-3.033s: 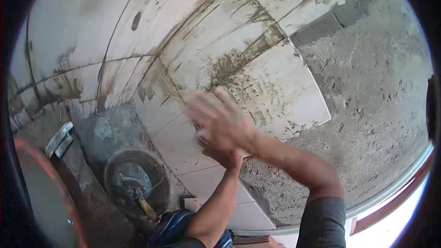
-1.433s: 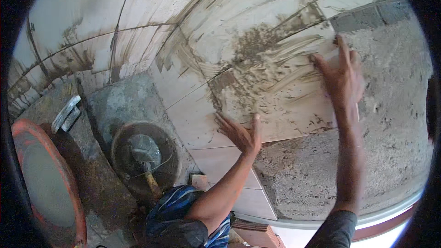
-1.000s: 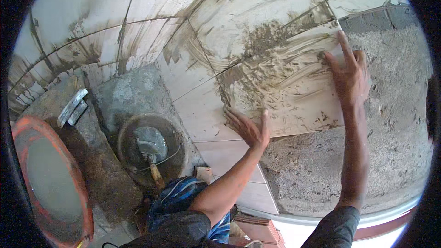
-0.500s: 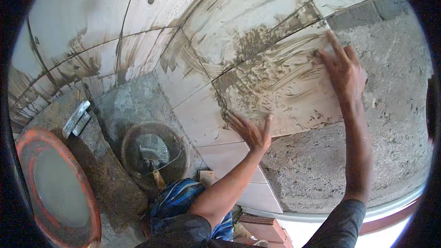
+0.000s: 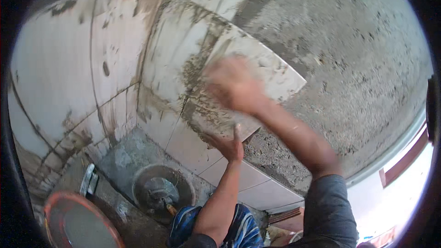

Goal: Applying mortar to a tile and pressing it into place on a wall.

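A pale wall tile (image 5: 281, 72), smeared with wet grey-brown mortar, lies against the wall beside other tiles (image 5: 158, 82) of the same kind. My left hand (image 5: 227, 147) rests at its lower edge, open, with the thumb up and the fingers spread toward the joint. Over the tile's left part is my right hand (image 5: 234, 85), blurred by motion. Its fingers cannot be made out, and whether it touches the tile is unclear.
Rough grey render (image 5: 353, 64) covers the wall to the right. Below left stand a dark bucket (image 5: 188, 184) with a wooden-handled trowel (image 5: 171, 209) in it, an orange-rimmed basin (image 5: 89, 203) of greyish liquid and a metal float (image 5: 87, 180). Stacked reddish tiles (image 5: 285, 217) sit lower right.
My right hand has left the tile's far right edge and swung left over its mortar-smeared part. The left hand stays at the lower edge. The whole view has shifted and turned.
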A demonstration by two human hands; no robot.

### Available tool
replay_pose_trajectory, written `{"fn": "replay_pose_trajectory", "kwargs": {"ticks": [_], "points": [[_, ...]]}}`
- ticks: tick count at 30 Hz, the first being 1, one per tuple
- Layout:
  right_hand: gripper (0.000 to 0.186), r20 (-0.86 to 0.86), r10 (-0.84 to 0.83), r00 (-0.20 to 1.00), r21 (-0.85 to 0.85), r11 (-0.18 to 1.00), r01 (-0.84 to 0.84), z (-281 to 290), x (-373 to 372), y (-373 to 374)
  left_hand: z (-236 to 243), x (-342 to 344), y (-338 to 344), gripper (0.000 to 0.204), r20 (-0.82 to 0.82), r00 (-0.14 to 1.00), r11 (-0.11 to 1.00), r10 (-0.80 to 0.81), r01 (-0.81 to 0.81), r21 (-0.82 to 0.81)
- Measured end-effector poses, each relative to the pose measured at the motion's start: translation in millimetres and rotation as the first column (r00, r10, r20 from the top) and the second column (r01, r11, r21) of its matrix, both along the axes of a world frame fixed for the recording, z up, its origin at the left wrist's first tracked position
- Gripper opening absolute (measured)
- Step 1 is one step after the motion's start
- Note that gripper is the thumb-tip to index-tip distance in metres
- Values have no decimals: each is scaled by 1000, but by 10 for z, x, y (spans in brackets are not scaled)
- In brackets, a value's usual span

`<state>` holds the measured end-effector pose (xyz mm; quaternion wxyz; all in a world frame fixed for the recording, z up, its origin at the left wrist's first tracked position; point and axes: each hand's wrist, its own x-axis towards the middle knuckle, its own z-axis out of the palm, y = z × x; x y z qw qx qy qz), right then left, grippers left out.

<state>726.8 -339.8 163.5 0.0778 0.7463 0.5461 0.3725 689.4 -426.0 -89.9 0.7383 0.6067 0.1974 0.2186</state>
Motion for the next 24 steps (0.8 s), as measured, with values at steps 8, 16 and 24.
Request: {"fn": "replay_pose_trajectory", "kwargs": {"ticks": [8, 16, 24], "points": [[26, -435, 96, 896, -228, 950, -213, -865, -130, 591, -712, 199, 23, 101, 13, 924, 904, -382, 370, 212], [17, -413, -351, 840, -212, 935, 286, -457, 316, 210, -98, -24, 107, 131, -6, 996, 996, -85, 85, -6], [14, -436, -106, 894, -194, 981, 22, -648, 442, 241, -68, -16, 161, 117, -40, 999, 999, -31, 32, 41]]}}
